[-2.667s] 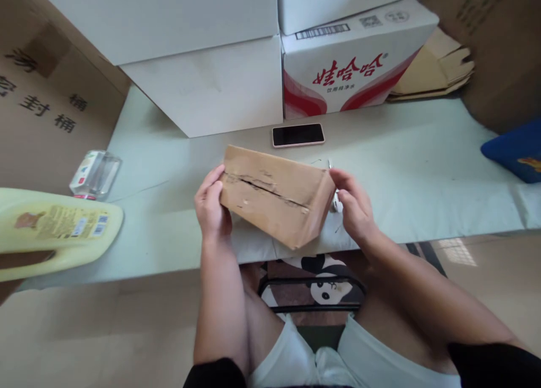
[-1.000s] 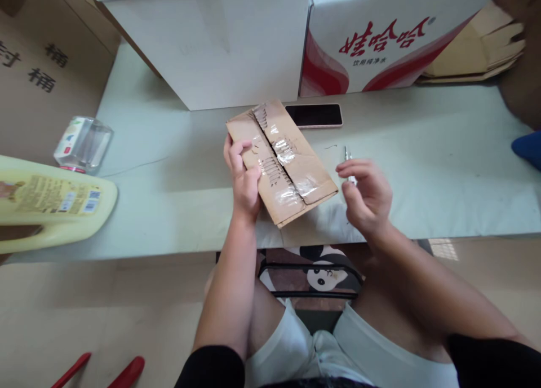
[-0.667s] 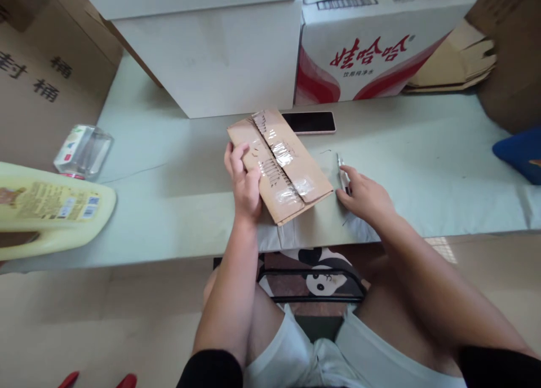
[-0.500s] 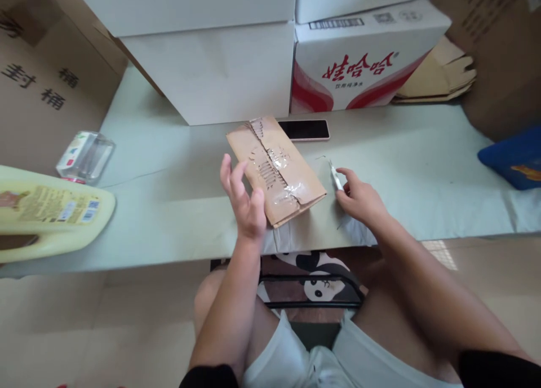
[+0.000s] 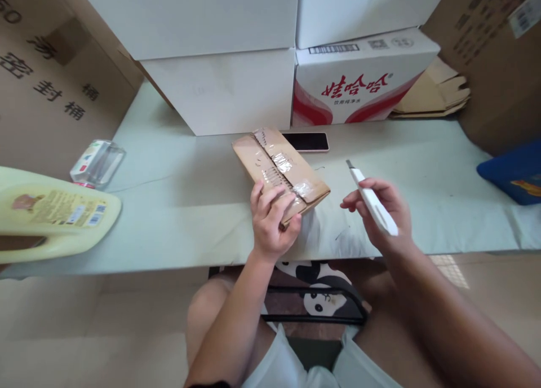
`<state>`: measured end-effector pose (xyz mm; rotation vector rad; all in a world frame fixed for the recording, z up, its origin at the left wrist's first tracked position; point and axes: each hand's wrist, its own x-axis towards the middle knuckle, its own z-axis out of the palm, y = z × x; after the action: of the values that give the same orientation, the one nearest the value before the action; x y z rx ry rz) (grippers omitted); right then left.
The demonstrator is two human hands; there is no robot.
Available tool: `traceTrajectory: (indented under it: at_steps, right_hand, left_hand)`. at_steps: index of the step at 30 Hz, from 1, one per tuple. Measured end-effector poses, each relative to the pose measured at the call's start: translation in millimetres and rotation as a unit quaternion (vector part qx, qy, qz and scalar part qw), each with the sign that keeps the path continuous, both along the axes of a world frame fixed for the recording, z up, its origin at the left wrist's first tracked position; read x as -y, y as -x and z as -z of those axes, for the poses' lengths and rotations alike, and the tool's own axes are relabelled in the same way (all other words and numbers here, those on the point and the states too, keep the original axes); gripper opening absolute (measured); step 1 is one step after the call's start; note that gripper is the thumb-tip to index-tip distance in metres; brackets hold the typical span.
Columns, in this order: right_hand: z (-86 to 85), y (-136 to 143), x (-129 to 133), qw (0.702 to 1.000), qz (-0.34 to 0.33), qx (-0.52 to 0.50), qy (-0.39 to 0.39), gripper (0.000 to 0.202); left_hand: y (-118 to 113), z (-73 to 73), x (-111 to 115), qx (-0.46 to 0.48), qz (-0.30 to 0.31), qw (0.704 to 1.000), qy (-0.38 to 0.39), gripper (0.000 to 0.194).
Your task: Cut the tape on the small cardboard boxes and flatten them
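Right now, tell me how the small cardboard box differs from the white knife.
The small cardboard box is brown and broad, with shiny tape on top; the white knife is slim, with a dark tip. The left hand presses on the box; the right hand grips the knife. Both have a hand on them.

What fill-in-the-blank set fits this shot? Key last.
The right hand holds a cutter with a ____ handle. The left hand touches a box made of ____. The phone lies with its ____ facing up. The large script on the carton is ____.
Missing words: white; cardboard; screen; red.
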<state>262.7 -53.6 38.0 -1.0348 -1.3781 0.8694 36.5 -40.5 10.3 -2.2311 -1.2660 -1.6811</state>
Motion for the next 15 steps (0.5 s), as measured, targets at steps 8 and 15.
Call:
traceTrajectory:
  at_steps: [8, 15]
  right_hand:
    - [-14.0, 37, 29, 0.992, -0.041, 0.065, -0.097, 0.01]
    - [-21.2, 39, 20, 0.942, -0.019, 0.288, -0.171, 0.014]
  left_hand:
    - [-5, -2.0, 2, -0.012, 0.005, 1.0, 0.003, 0.023]
    - [-5, -2.5, 3, -0.016, 0.0, 1.0, 0.005, 0.027]
